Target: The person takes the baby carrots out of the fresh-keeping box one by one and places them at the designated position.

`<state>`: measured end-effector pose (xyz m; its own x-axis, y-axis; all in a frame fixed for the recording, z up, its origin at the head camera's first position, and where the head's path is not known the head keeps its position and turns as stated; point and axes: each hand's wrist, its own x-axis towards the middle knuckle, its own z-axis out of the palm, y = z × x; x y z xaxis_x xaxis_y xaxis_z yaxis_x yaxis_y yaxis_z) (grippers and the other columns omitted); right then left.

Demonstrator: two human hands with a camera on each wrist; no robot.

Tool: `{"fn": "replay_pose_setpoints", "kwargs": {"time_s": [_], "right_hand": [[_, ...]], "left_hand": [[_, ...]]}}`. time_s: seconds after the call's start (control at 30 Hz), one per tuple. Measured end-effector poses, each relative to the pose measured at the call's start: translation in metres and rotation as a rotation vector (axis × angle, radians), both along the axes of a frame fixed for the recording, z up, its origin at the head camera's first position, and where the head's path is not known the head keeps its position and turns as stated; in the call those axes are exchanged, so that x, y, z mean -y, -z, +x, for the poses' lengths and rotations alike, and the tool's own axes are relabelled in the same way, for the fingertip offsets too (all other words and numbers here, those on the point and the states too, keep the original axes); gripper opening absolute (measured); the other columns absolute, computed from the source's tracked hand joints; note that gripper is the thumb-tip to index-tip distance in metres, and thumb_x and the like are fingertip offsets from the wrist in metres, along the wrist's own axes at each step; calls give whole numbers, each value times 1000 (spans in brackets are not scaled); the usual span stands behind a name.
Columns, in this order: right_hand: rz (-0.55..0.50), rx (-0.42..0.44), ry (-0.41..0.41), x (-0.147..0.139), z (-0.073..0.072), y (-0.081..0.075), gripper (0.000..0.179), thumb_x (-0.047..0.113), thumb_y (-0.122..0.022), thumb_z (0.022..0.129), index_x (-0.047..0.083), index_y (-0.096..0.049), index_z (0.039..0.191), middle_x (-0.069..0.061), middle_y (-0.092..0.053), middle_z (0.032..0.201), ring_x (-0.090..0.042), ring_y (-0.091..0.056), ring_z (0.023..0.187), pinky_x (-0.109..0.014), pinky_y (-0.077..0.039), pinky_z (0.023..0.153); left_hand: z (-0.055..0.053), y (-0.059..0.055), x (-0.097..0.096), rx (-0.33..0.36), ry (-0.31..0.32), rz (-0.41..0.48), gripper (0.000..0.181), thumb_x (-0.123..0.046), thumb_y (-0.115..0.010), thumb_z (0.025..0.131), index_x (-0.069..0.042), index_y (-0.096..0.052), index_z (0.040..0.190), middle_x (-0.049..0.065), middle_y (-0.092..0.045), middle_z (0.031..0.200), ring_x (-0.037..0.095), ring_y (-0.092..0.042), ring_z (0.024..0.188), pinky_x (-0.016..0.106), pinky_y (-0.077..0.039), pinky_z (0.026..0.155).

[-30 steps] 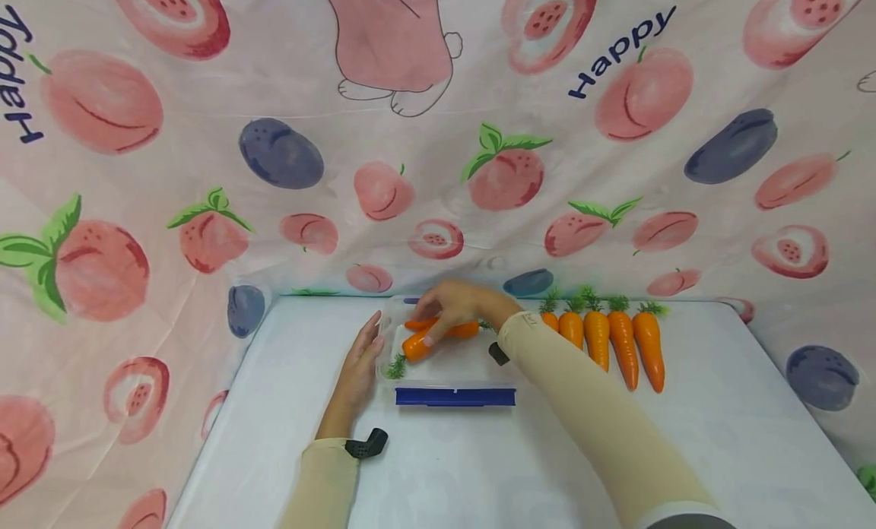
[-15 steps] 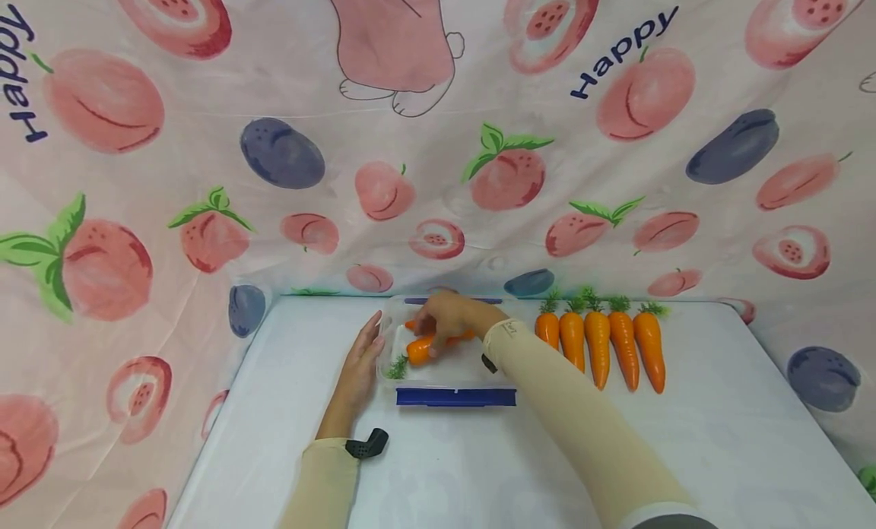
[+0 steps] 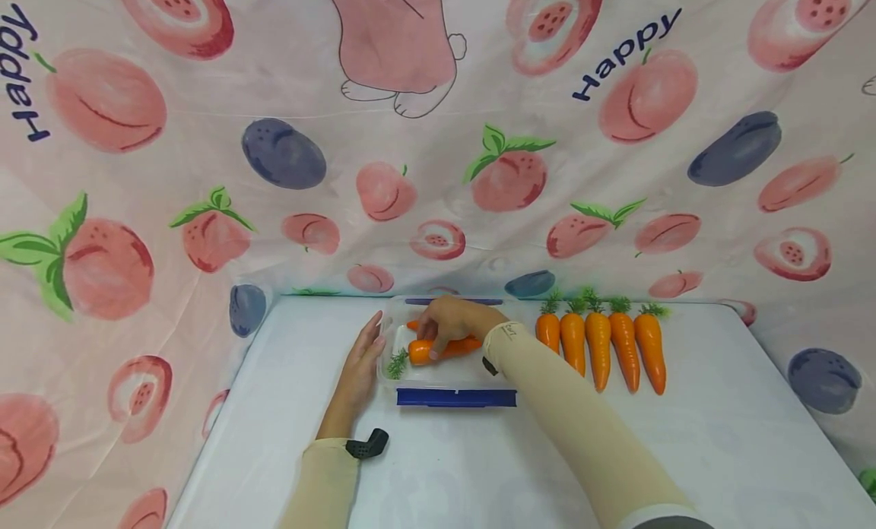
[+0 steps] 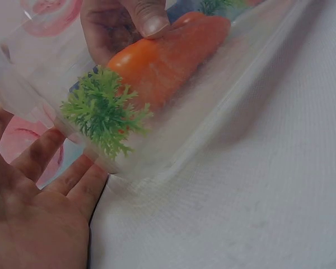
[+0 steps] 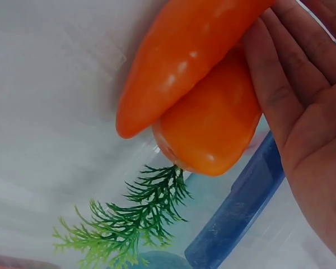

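Observation:
A clear plastic box (image 3: 386, 381) with blue clip flaps stands on the white table. My left hand (image 3: 359, 365) rests against its left wall, fingers straight, as the left wrist view shows (image 4: 39, 207). Inside the box, my right hand (image 3: 455, 320) holds an orange carrot (image 3: 420, 353) between thumb and fingers. That carrot lies crosswise with its leafy green top (image 3: 397, 363) to the left. Behind it lies a second carrot (image 5: 207, 123), pointing the opposite way and mostly hidden by my right hand in the head view. In the right wrist view, the two carrots lie side by side.
Several carrots (image 3: 598, 350) lie in a row right of the box, leafy tops toward the back. A blue flap (image 3: 456, 397) hangs out at the box's front. A fruit-print cloth (image 3: 438, 172) rises behind the table.
My right hand has lowered the front carrot from a tilt to lying level in the box, shifting it slightly right. The left hand keeps its place at the box wall.

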<state>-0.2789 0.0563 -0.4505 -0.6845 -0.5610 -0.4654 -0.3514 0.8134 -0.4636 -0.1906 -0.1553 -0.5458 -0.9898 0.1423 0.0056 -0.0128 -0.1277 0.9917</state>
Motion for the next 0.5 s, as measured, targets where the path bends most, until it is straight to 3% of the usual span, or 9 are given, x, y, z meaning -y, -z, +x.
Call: {"fn": "replay_pose_setpoints", "kwargs": {"time_s": [0.33, 0.5], "right_hand": [[-51, 105, 76, -1, -1, 5, 34, 27, -90, 77, 24, -77, 109, 9, -71, 99, -14, -63, 100, -38, -52, 103], [-50, 115, 90, -2, -1, 6, 37, 31, -90, 76, 25, -76, 110, 8, -70, 101, -16, -62, 100, -37, -52, 102]], "left_hand": [[-1, 2, 1, -2, -1, 2, 54, -35, -48, 108, -32, -33, 160, 9, -27, 169, 29, -22, 157, 53, -15, 129], [-1, 4, 1, 2, 2, 1, 54, -35, -48, 108, -32, -33, 160, 8, -26, 169, 29, -20, 157, 53, -14, 129]]}}
